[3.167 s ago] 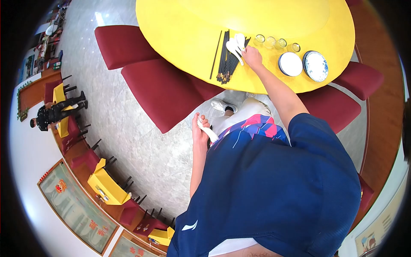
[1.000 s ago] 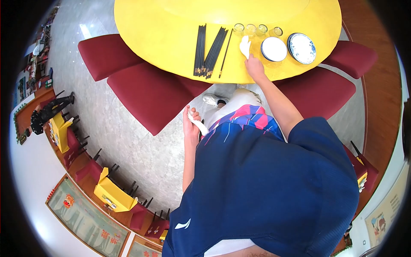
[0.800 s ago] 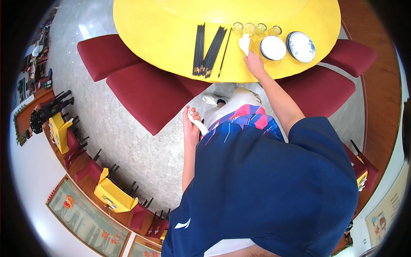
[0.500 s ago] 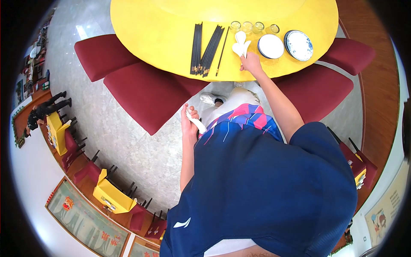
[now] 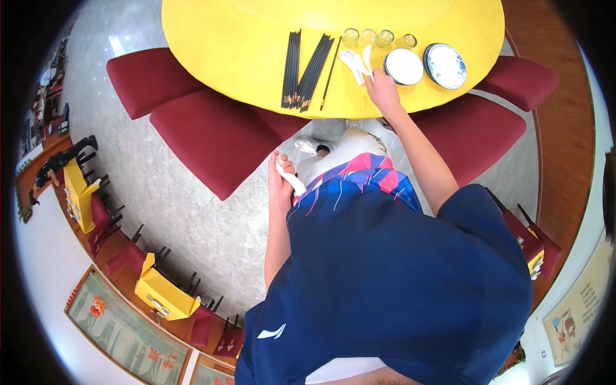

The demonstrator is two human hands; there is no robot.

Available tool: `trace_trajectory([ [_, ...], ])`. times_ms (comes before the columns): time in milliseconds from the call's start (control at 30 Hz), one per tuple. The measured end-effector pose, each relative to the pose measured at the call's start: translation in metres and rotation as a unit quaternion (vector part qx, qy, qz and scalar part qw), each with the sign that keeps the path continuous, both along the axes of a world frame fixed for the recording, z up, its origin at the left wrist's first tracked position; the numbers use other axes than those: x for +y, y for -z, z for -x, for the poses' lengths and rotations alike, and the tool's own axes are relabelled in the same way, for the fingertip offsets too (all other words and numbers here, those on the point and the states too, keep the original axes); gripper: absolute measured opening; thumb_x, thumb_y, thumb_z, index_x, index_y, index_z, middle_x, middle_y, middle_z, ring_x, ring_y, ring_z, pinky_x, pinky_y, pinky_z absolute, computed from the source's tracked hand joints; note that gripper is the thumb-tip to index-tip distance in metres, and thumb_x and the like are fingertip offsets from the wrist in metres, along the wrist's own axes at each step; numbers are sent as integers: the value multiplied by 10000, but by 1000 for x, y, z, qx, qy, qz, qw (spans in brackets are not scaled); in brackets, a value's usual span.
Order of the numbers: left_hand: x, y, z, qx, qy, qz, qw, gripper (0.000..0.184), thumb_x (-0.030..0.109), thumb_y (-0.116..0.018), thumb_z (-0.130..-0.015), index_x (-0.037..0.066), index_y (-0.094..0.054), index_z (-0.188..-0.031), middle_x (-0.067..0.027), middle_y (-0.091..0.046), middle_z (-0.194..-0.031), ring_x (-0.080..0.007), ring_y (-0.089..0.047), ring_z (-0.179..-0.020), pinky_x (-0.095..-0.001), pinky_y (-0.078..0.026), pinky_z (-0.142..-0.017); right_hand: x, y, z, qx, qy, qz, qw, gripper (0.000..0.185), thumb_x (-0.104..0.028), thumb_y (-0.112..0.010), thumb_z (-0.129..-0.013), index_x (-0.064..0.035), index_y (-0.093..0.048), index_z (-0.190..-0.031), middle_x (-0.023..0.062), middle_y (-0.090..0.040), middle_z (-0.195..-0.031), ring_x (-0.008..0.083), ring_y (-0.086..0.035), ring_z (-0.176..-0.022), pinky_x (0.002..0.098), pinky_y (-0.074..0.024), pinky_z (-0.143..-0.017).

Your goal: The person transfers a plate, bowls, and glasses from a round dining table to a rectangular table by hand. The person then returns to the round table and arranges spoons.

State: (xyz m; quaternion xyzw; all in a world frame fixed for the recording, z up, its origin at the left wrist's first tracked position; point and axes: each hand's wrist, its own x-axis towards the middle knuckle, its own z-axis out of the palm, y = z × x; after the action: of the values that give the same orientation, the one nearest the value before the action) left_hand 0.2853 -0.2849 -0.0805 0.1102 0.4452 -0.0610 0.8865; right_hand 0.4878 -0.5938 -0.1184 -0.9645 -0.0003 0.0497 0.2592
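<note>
My right hand (image 5: pixel 385 94) reaches over the round yellow table (image 5: pixel 231 58), its fingers closed on the handle end of a white soup spoon (image 5: pixel 367 59). Just left of it, more white soup spoons (image 5: pixel 350 59) lie close together on the tabletop. Low beside my leg, my left hand (image 5: pixel 278 185) is wrapped round white soup spoons (image 5: pixel 294 182); they overlap, so I cannot tell how many. A stack of white dishes (image 5: pixel 404 67) sits just right of my right hand, with blue-patterned plates (image 5: pixel 445 66) beyond it.
Black chopsticks (image 5: pixel 314 72) lie in bundles left of the spoons, with a single chopstick (image 5: pixel 331 74) apart. Several small glasses (image 5: pixel 385 38) stand behind. Dark red chairs (image 5: pixel 212 138) surround the table's near edge. A person in black (image 5: pixel 58 167) is far left, near smaller yellow tables (image 5: pixel 163 292).
My right hand has shifted slightly right and up. The spoon in it now slants apart from the others, which it overlapped before. My left hand still grips its spoons.
</note>
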Motion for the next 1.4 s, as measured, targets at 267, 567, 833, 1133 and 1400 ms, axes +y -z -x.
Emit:
trace_trajectory([
  [267,1,4,4,13,-4,-14,1000,166,225,-585,-933,124,-498,-1032,-40,-499,-812,-71,-438,-577,-177,-406,-457,11,35,-13,36,12,3,999,267,-211,-600,-863,10,-503,-976,249,-633,-752,444,-619,-702,521,-486,-623],
  [567,3,8,11,3,-21,-3,1000,128,205,-592,-928,120,-533,-1003,-52,-508,-799,-78,-462,-598,-173,-432,-473,14,55,-16,225,123,-202,945,300,-223,-593,-865,25,-537,-1024,178,-650,-752,260,-647,-546,371,-520,-520],
  [833,1,8,9,12,-16,-19,1000,182,216,-601,-922,127,-497,-1042,-34,-502,-810,-69,-441,-577,-175,-408,-454,3,56,-14,304,94,-276,907,333,-302,-464,-950,3,-532,-1064,107,-623,-706,165,-585,-450,293,-467,-424],
  [1133,0,10,6,7,0,-16,1000,192,231,-605,-921,129,-495,-1041,-28,-499,-804,-66,-442,-581,-174,-409,-455,1,51,-5,324,158,-309,880,368,-326,-412,-963,-12,-492,-1138,133,-635,-794,178,-611,-502,290,-477,-451],
  [1400,-2,8,6,17,3,-17,1000,176,225,-594,-928,130,-494,-1038,-29,-497,-805,-67,-440,-579,-174,-407,-453,1,52,-2,313,217,-387,839,274,-268,-510,-933,-43,-528,-1088,94,-628,-786,151,-585,-500,267,-462,-440],
])
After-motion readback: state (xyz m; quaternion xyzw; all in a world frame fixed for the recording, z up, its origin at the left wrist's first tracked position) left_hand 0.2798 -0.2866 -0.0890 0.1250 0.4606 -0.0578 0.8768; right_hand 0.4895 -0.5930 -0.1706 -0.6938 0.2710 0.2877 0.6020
